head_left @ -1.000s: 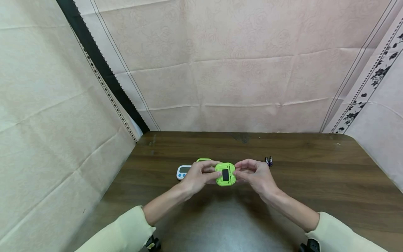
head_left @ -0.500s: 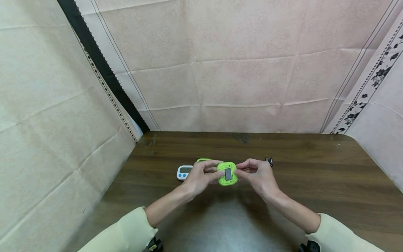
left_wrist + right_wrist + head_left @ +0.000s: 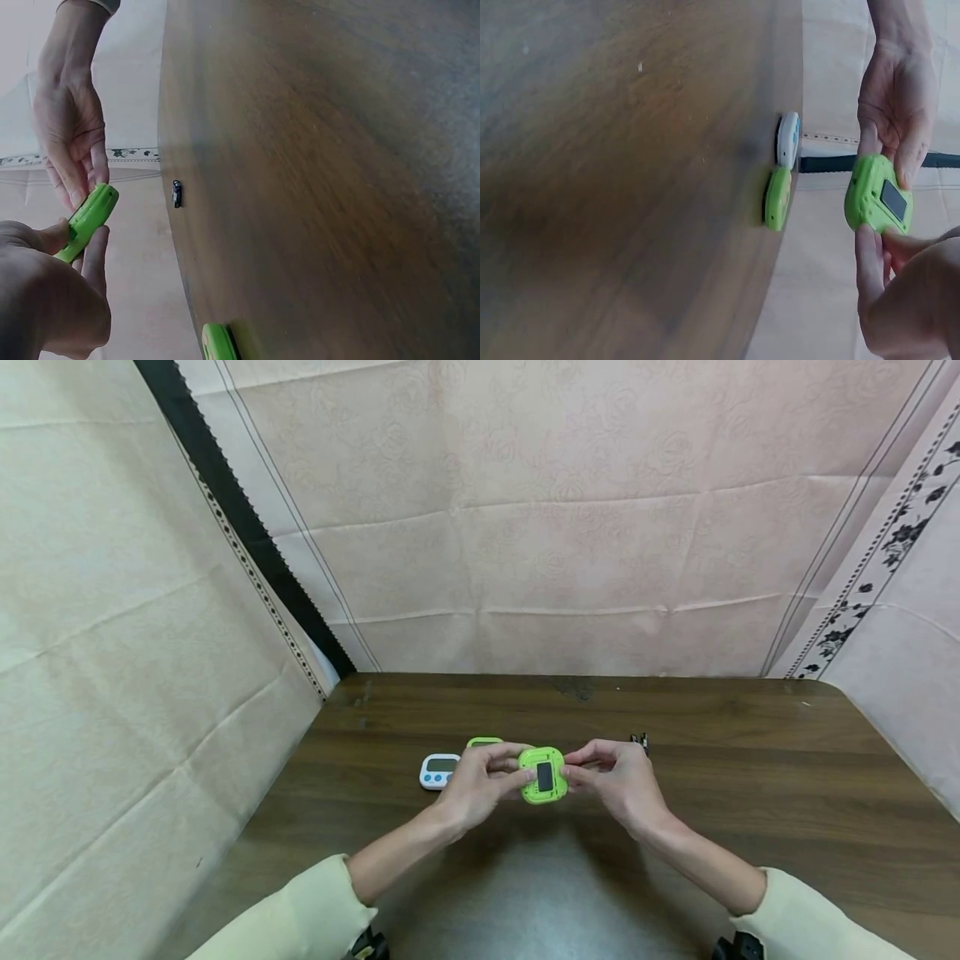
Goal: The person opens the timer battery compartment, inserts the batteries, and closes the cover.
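A lime-green digital timer (image 3: 543, 775) with a small dark screen is held up over the table between both hands. My left hand (image 3: 480, 783) pinches its left edge, thumb on the front face. On the opposite edge, my right hand (image 3: 617, 778) grips it between thumb and fingers. The right wrist view shows the same timer (image 3: 879, 195) tilted, the thumbs on its front and fingers behind. Behind my left hand lie a white timer (image 3: 438, 772) with blue buttons and a second green timer (image 3: 483, 742), the latter mostly hidden.
Past my right hand, a pair of small dark cylinders (image 3: 640, 741), perhaps batteries, lies on the brown wooden table (image 3: 720, 793). Pale patterned cloth (image 3: 570, 527) hangs behind the table and at both sides.
Both hands have shifted slightly right with the green timer. Its screen looked greyer half a second ago and is dark now. The timers on the table have not moved.
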A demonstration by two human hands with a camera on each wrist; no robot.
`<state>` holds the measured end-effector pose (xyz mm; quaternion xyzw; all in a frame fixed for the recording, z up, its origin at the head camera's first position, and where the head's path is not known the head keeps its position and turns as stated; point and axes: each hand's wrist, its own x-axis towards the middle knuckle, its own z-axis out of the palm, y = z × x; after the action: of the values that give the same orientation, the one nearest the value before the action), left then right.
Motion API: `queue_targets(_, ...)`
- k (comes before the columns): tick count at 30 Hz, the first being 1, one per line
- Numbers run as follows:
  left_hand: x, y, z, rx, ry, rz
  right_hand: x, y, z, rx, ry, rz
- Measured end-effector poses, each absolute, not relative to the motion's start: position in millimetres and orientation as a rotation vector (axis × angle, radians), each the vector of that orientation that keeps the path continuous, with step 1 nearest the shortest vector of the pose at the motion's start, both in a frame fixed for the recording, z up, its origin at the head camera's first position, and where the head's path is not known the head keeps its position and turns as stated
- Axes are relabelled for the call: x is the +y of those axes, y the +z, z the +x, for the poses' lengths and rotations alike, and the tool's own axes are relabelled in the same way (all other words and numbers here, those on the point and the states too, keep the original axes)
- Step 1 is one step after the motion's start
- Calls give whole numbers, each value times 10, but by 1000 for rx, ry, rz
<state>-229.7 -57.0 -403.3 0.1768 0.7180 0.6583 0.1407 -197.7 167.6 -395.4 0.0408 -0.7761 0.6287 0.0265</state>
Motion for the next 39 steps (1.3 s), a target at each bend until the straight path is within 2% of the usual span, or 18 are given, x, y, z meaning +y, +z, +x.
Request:
queue_targets(9,-616,-3987,-2227,2089,1868,528,1774,-3876,-1941,-2599,1807,290)
queue_targets(16,-610,-3969,-2227,2131,1842,548,1753,-3896,-1919,-2477,2101,175)
queue_targets(22,-599,-3979,-2232,2166,1819,573,1748,-3898,-1919,-2445,2128,87)
queue_targets(32,-625,-3915,-2218,2118,1756,765,2084,-3878,-2097,-2545,2261,567)
queue_targets(39,-576,-3938,-2169,2085,1756,793,2133,-3916,-2111,-2563,2286,735)
